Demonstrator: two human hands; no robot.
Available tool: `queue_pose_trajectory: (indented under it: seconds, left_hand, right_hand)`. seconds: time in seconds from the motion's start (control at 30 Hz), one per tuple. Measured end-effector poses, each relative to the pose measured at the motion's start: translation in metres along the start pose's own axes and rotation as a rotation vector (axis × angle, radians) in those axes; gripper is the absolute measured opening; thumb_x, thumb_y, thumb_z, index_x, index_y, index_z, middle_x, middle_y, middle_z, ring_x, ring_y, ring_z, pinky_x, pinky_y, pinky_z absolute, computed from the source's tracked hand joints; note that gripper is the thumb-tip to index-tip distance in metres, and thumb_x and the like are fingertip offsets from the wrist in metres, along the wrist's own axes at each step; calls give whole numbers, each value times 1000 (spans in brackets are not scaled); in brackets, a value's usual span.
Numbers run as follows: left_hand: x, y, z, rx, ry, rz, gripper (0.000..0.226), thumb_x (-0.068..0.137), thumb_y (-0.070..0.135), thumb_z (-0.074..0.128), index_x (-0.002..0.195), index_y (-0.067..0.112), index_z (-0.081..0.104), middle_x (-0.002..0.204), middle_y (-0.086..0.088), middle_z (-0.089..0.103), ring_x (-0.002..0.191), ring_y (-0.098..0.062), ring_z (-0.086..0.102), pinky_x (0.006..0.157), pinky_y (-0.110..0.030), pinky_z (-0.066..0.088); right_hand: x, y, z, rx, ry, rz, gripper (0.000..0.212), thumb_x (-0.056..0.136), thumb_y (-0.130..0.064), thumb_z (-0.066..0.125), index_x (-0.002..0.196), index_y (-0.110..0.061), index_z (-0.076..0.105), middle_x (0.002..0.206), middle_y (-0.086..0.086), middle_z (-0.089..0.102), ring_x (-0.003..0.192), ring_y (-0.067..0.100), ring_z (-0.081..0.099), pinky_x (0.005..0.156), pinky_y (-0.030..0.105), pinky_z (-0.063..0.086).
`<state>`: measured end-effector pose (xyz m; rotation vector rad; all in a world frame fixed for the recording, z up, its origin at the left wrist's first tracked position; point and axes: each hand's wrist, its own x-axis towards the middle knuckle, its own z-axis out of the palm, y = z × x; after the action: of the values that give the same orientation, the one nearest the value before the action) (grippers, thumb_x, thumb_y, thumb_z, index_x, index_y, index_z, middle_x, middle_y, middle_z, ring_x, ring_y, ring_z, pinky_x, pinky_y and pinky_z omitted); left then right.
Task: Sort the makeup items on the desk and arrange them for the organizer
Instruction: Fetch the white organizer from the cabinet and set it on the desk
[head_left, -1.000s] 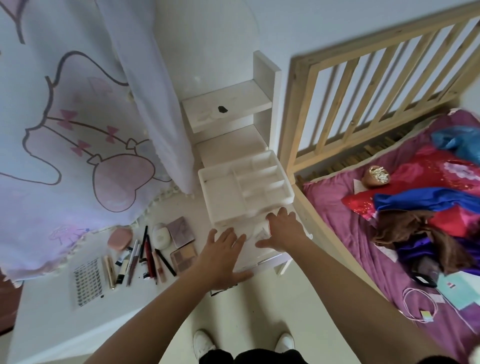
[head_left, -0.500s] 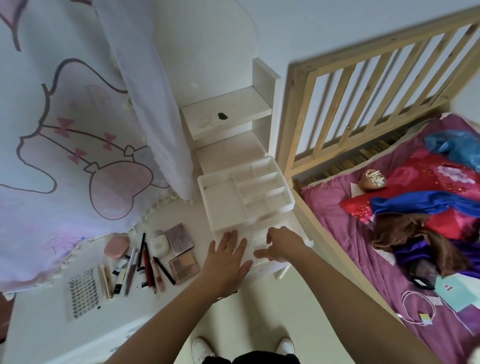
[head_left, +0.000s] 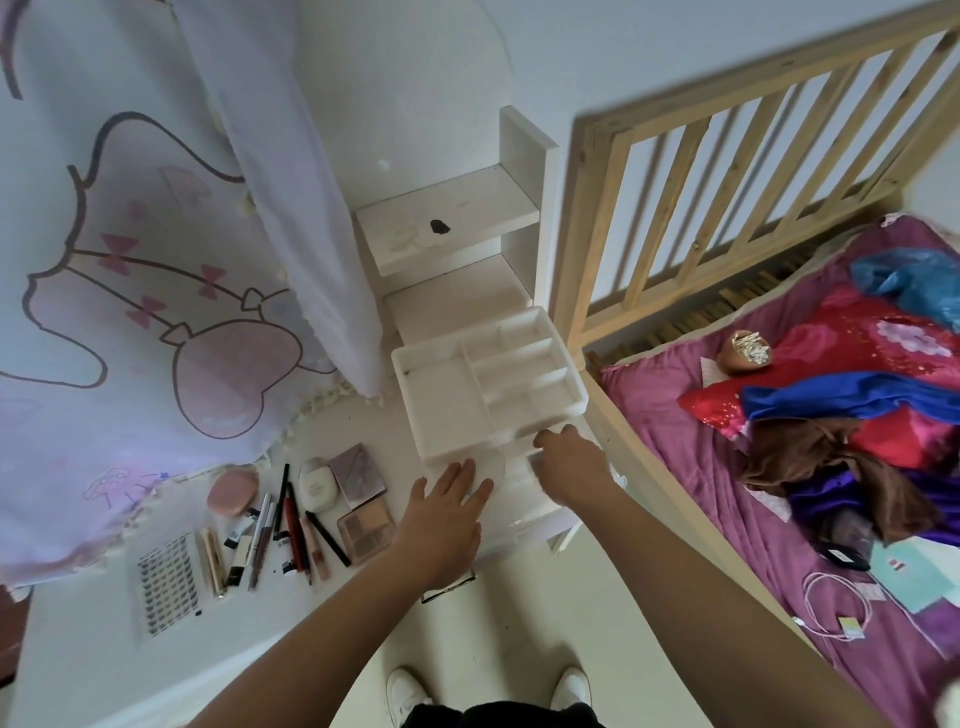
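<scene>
At lower centre of the frame, on the white desk (head_left: 93, 660), just below the organizer (head_left: 488, 384): left hand (head_left: 447, 519), palm down, fingers straight and slightly spread, released, grasping nothing, fingertips at the organizer's near edge. Just right of it, against that same edge: right hand (head_left: 571, 475), knuckles up, fingers curled under; impossible to tell whether clenched on the rim or only resting there. Left of both hands, low in the frame and well apart from the organizer: the makeup items (head_left: 291, 519), loose on the desk, none in a compartment. Nearest, just beside the left wrist: eyeshadow palette (head_left: 366, 530); above it, mauve palette (head_left: 358, 470) and white compact (head_left: 316, 484); further left, pencils and tubes (head_left: 262, 530) side by side, pink puff (head_left: 232, 491), lash sheet (head_left: 169, 584) at far left. Long axes of the pencils and tubes roughly up and down the frame, fanned a little; long axes of the organizer's narrow slots across the frame, tilted up to the right. Likely call, then: left hand for the pick, nearer by far, with a plain sideways reach; for the right, an awkward reach across the left forearm. Likely need as well of about a quarter turn for anything long before a slot.
</scene>
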<state>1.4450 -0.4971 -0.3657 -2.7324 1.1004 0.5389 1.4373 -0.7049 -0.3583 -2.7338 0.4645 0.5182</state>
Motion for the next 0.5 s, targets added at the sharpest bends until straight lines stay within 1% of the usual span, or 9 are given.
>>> queue_pose_trajectory:
  seconds: [0.07, 0.1, 0.17, 0.2, 0.27, 0.33, 0.37, 0.4, 0.5]
  left_hand:
    - [-2, -2, 0, 1, 34, 65, 55, 102, 31, 38, 155, 25, 25, 165, -11, 12, 151, -28, 18, 113, -52, 24]
    - [-3, -4, -1, 5, 68, 102, 52, 99, 30, 41, 150, 25, 36, 162, -12, 25, 146, -30, 31, 108, -52, 31]
    - [-5, -6, -5, 25, 109, 151, 43, 95, 29, 45, 138, 27, 49, 148, -7, 46, 128, -29, 50, 98, -47, 37]
    - [-5, -5, -8, 29, 115, 155, 40, 95, 27, 45, 136, 27, 49, 141, -4, 50, 121, -27, 53, 96, -44, 36]
    - [-1, -3, -11, 24, 102, 123, 43, 94, 20, 47, 137, 26, 44, 141, -4, 46, 117, -27, 51, 94, -41, 35]
    - [6, -1, -12, 26, 70, 80, 56, 91, 16, 52, 143, 26, 34, 154, -9, 30, 124, -30, 47, 96, -41, 36]
    - [10, 1, -13, 34, 37, 65, 63, 90, 16, 55, 147, 26, 29, 159, -10, 22, 127, -32, 44, 98, -42, 36]
    - [15, 2, -15, 47, 0, 60, 70, 89, 17, 59, 149, 27, 24, 160, -10, 19, 128, -32, 44, 99, -42, 36]
    - [27, 9, -24, 92, -55, 52, 79, 84, 20, 68, 149, 26, 23, 146, -8, 36, 118, -31, 53, 91, -39, 42]
  right_hand:
    - [2, 7, -2, 26, 35, 39, 34, 98, -27, 53, 131, -17, 54, 124, 11, 52, 107, 31, 62, 90, 36, 50]
    - [3, 8, -2, 61, 31, 52, 35, 99, -34, 53, 128, -14, 55, 122, 11, 54, 105, 30, 62, 90, 35, 51]
    - [2, 7, 0, 93, -1, 65, 52, 93, -52, 59, 126, -11, 53, 121, 11, 53, 105, 30, 62, 89, 34, 51]
    - [1, 5, 2, 85, -14, 64, 59, 89, -55, 63, 127, -11, 52, 122, 11, 51, 105, 30, 62, 89, 34, 50]
    - [0, 2, 4, 110, -11, 62, 58, 85, -44, 70, 131, -13, 51, 122, 10, 49, 104, 28, 62, 87, 34, 51]
    - [-2, 1, 4, 173, -19, 72, 56, 81, -29, 71, 132, -17, 53, 123, 8, 48, 104, 27, 61, 82, 30, 51]
    - [-4, 2, 3, 196, -22, 74, 58, 79, -25, 71, 133, -19, 53, 124, 8, 48, 105, 27, 60, 80, 30, 50]
    - [-5, 4, 2, 213, -21, 77, 60, 78, -23, 72, 134, -21, 52, 125, 8, 47, 108, 26, 59, 81, 30, 50]
    - [-13, 13, -3, 253, 33, 79, 62, 76, -25, 73, 134, -24, 52, 127, 7, 48, 110, 26, 57, 84, 29, 48]
